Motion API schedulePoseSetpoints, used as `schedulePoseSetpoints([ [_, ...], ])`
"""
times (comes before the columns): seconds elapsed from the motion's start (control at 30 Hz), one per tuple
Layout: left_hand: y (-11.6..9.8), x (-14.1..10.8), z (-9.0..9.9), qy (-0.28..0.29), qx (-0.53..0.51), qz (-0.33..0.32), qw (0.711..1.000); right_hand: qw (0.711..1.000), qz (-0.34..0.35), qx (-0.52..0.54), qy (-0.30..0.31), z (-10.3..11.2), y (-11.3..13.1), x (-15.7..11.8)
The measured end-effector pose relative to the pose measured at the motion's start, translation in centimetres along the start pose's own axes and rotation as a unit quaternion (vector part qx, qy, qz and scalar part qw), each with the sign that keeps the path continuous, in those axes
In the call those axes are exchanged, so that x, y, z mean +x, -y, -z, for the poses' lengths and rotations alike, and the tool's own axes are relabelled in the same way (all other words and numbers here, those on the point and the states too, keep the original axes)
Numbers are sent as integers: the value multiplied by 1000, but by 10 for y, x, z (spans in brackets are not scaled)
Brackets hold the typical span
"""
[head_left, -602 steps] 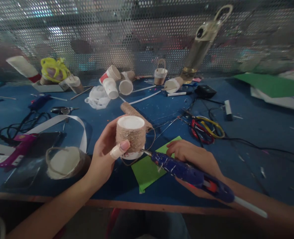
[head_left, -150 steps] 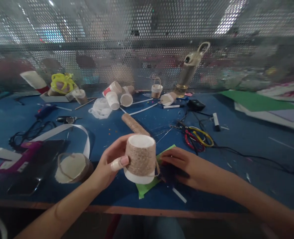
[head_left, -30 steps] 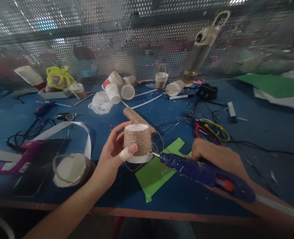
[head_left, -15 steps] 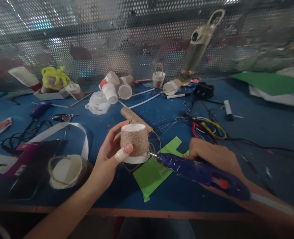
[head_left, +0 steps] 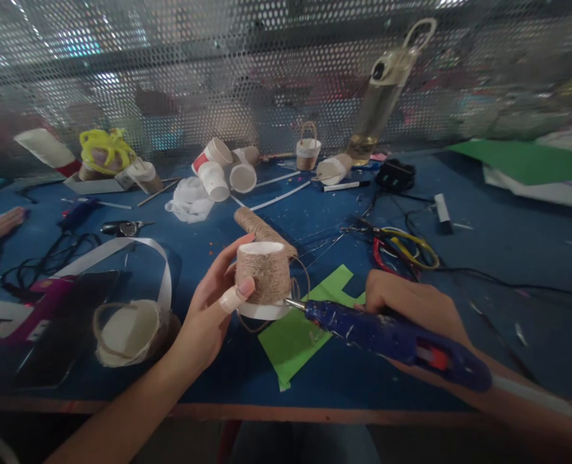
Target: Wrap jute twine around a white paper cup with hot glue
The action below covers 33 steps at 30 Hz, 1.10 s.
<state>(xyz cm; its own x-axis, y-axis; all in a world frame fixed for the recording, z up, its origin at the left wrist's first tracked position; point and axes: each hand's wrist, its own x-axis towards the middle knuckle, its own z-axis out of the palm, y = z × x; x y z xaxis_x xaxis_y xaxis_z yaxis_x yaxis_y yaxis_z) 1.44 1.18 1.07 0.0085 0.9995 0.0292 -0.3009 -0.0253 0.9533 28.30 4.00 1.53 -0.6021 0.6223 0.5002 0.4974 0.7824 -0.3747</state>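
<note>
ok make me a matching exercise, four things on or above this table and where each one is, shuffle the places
1. blue glue gun at the front
2. cup at its nozzle
3. tall bottle
4. twine-wrapped tube

A. by the mesh screen
B. in the right hand
C. partly hidden by the cup
D. in the left hand

Pairs: 1-B, 2-D, 3-A, 4-C

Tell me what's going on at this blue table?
Someone is working with both hands. The left hand holds up a twine-wrapped cup, with a white band showing below the twine. The right hand grips a blue glue gun, its metal tip right by the twine's lower edge. Green paper lies on the table below, and a twine roll lies behind the cup. Another hand shows at the picture's left edge.
</note>
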Motion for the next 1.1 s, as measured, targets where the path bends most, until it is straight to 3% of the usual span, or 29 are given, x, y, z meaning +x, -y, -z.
schedulePoseSetpoints([
  [0.33,-9,0,-6,-17,-63,41,997,998,-37,47,-8,2,3,3],
  [0.97,-4,2,-3,0,-70,44,997,998,-39,56,3,-1,1,0],
  [1.1,-8,2,-4,-19,-68,58,996,995,-62,73,-10,-1,0,2],
])
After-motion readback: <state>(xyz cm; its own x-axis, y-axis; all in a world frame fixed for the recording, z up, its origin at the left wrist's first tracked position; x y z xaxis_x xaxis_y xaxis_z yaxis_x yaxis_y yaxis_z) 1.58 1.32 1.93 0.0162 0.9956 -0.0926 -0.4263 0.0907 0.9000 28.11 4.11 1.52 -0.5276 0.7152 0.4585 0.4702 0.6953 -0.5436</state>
